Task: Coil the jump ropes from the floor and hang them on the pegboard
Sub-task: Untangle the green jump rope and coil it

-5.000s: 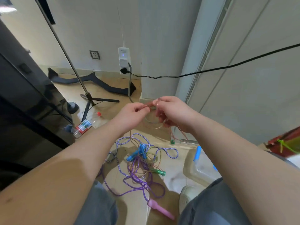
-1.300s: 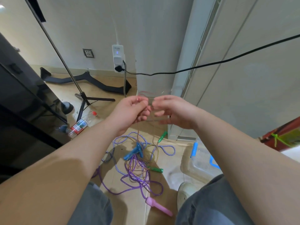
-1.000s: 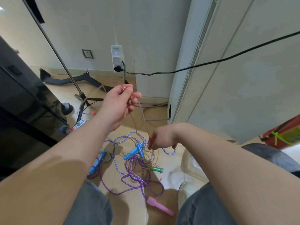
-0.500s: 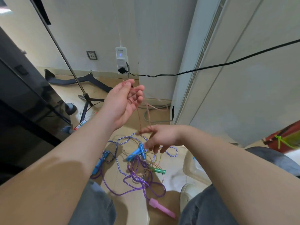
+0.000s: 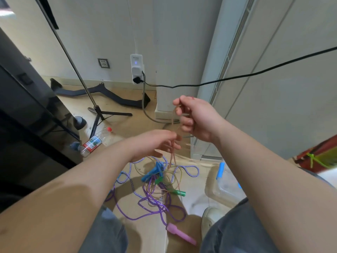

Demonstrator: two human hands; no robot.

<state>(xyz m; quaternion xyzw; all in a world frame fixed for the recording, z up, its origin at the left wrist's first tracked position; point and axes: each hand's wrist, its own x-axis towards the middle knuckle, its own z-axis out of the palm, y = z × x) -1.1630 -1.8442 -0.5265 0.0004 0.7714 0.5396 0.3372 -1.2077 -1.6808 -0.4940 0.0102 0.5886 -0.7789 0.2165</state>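
Hands are coiling one thin pinkish rope (image 5: 172, 157) above the floor (image 5: 127, 128): right hand (image 5: 197, 118) is gripping its loops, fingers curled; left hand (image 5: 155, 143) is pinching the hanging strands; other ropes (image 5: 155, 201) (pegboard unseen) are lying tangled.

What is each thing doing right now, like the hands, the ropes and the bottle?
right hand, raised, gripping the thin pinkish rope
left hand, lower, pinching the same rope
thin pinkish rope, hanging from both hands down to the pile
purple rope, tangled on the floor
blue-and-white rope, loose on the floor, uncoiled
bottle, lying on its side, red cap on
black plug, plugged in
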